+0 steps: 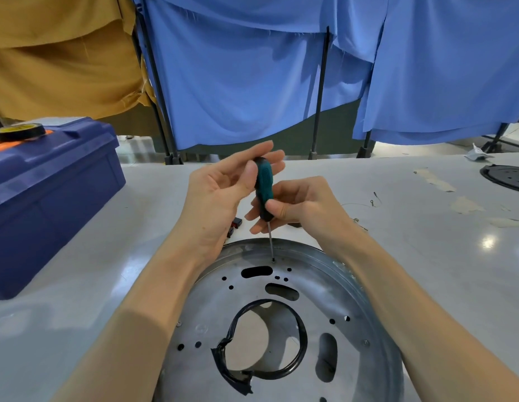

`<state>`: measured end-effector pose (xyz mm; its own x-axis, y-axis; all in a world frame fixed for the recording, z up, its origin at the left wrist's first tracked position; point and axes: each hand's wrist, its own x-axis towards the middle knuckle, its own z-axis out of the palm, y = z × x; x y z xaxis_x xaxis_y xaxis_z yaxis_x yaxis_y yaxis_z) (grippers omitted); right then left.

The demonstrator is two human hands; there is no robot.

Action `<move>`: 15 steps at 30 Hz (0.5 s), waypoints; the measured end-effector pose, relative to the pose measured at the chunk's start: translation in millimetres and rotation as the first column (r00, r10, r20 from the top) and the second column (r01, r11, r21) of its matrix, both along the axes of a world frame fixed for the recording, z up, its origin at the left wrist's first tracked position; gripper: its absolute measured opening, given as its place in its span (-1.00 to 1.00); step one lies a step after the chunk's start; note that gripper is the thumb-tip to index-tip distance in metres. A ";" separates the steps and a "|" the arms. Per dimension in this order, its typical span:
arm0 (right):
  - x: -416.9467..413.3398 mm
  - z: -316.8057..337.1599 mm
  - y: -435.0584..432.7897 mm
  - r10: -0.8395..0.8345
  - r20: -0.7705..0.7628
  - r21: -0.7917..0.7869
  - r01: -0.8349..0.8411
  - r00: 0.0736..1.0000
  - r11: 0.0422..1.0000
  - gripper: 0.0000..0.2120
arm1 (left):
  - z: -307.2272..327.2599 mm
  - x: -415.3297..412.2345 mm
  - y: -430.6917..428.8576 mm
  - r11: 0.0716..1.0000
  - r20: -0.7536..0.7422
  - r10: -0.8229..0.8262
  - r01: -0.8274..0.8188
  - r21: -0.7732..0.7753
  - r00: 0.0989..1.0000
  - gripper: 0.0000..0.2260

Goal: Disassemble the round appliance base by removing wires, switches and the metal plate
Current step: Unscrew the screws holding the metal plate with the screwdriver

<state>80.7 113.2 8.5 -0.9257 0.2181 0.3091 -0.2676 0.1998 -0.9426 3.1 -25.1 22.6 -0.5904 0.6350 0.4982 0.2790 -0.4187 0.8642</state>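
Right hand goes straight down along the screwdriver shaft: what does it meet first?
The metal plate, near its far rim: the screwdriver in the right hand seems to touch a screw there.

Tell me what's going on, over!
Left hand pinches screwdriver top, right hand pinches it lower. Tip on far screw of metal plate. Nothing blocking.

Workshop bench. Indicators: glossy white worktop (426,256); dark blue plastic toolbox (49,198) at its left edge carrying a black tape roll (20,131); teal-and-black-handled screwdriver (264,187); blue fabric sheets (238,82) hung on black metal stands (320,97) beyond the far edge.
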 end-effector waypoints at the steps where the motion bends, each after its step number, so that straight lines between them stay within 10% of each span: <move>1: 0.0 0.0 0.3 -0.002 -0.006 -0.005 0.002 1.000 1.000 -0.89 | 0.4 0.0 -0.8 1.000 0.000 0.000 0.000 -0.004 1.000 -0.74; 15: -1.1 -0.9 -0.9 -0.002 -0.007 0.054 0.002 1.000 0.999 -0.70 | 0.1 -0.2 -1.7 0.997 -0.038 0.074 -0.074 -0.005 0.997 -0.71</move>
<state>79.6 112.3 7.6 -0.9231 0.2030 0.3266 -0.2735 0.2506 -0.9287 2.9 -26.8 22.7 -0.6169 0.5934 0.5170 0.3411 -0.3904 0.8551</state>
